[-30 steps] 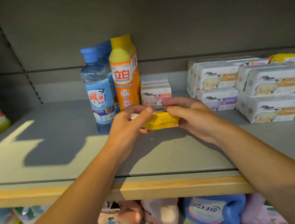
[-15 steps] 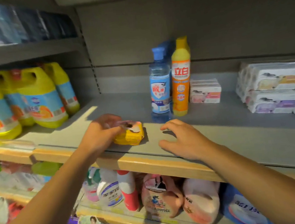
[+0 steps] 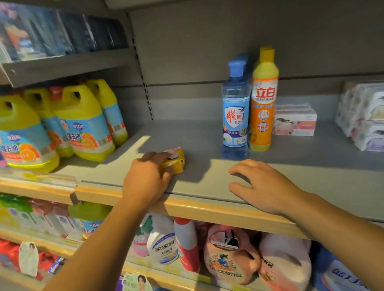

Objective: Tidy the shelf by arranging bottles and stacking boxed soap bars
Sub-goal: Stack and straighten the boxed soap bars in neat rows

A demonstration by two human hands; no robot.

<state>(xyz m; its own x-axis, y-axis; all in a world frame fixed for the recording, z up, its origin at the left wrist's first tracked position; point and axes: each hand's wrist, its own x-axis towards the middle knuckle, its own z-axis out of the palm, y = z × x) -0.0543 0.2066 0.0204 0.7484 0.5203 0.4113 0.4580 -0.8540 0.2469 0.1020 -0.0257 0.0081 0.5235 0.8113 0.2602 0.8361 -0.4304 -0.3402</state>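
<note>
Your left hand (image 3: 147, 176) grips the yellow soap box (image 3: 175, 161), fingers curled over its top, so most of the box is hidden; only its right end and a pale patch on top show. The box sits on the grey shelf (image 3: 338, 174), well to the left of the blue bottle (image 3: 235, 112) and near the shelf's front lip. Your right hand (image 3: 263, 184) lies flat and relaxed on the shelf in front of the blue bottle, fingers spread, holding nothing.

Just right of the blue bottle, touching it, stands the orange bottle (image 3: 262, 103); more bottles stand behind both, mostly hidden. Behind and right of the orange bottle lies a small stack of pink soap boxes (image 3: 295, 122). Farther right, the white soap packs (image 3: 379, 116) are blurred and cut off by the frame edge. Far left of the blue bottle stand yellow jugs (image 3: 82, 126) on the neighbouring shelf section. The products on the lower shelf are partly hidden by your arms.
</note>
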